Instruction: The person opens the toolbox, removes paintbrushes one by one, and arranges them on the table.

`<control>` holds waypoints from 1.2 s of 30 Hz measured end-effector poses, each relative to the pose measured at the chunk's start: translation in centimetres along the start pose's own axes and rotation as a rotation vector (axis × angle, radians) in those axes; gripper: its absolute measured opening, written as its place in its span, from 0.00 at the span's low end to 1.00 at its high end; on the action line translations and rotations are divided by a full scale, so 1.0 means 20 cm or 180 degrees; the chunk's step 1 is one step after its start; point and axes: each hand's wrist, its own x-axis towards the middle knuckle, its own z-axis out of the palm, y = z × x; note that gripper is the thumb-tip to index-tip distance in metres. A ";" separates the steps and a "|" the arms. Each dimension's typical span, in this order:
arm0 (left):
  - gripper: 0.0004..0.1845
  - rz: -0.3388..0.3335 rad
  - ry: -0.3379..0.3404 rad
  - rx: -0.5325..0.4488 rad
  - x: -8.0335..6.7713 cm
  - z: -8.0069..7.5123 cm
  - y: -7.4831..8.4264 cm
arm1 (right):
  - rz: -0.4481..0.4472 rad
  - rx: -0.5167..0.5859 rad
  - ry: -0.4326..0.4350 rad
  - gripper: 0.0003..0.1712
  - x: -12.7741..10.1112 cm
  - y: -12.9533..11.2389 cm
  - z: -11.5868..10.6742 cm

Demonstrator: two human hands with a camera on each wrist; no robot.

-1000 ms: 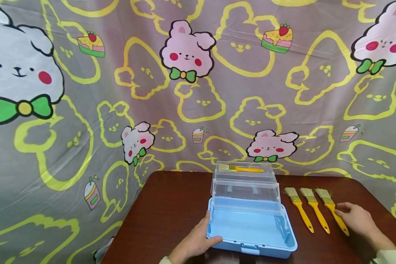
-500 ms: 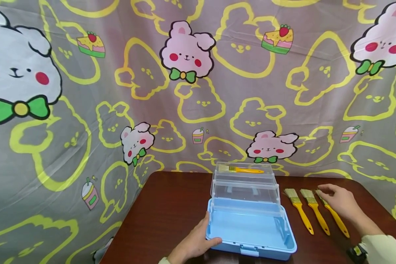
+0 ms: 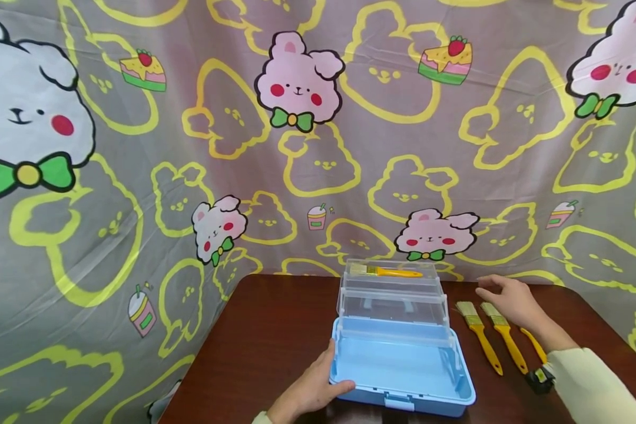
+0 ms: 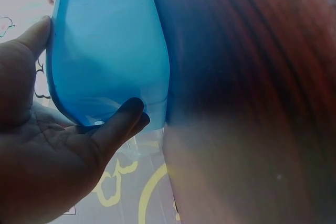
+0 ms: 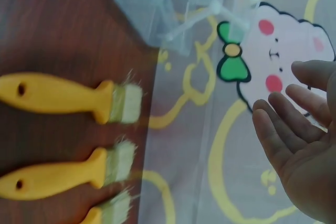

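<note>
A light blue toolbox (image 3: 403,394) stands with its clear lid and trays (image 3: 397,306) raised at the back. My left hand (image 3: 310,381) holds its left front corner, thumb over the front rim and fingers along the side wall (image 4: 110,40). One paintbrush (image 3: 397,272) with a yellow handle lies in the top tray. Right of the box, three more paintbrushes lie side by side: a left one (image 3: 487,347), a middle one (image 3: 510,347) and a right one (image 3: 535,344), partly hidden by my right arm. Above their bristle ends hovers my right hand (image 3: 511,300), fingers loosely bent, holding nothing.
The dark wooden table (image 3: 265,330) has its back edge close to a grey curtain (image 3: 307,176) printed with cartoon rabbits. A black wrist device (image 3: 540,380) sits at my right sleeve (image 3: 593,383).
My right hand has moved from the right brush's handle up past its bristles, then left and toward the back edge. The left hand stays on the toolbox; the brushes lie as before.
</note>
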 end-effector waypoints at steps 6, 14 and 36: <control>0.55 0.0010 0.0034 0.0048 0.00 -0.01 0.01 | 0.0106 0.0129 -0.0106 0.27 0.08 -0.09 0.04; 0.55 0.0046 0.0060 0.0084 0.01 -0.01 0.00 | 0.0051 0.0179 -0.0169 0.25 0.17 -0.15 0.09; 0.54 -0.0007 -0.0006 0.0032 0.01 0.00 -0.01 | -0.0039 0.0320 -0.0467 0.21 0.36 -0.26 0.23</control>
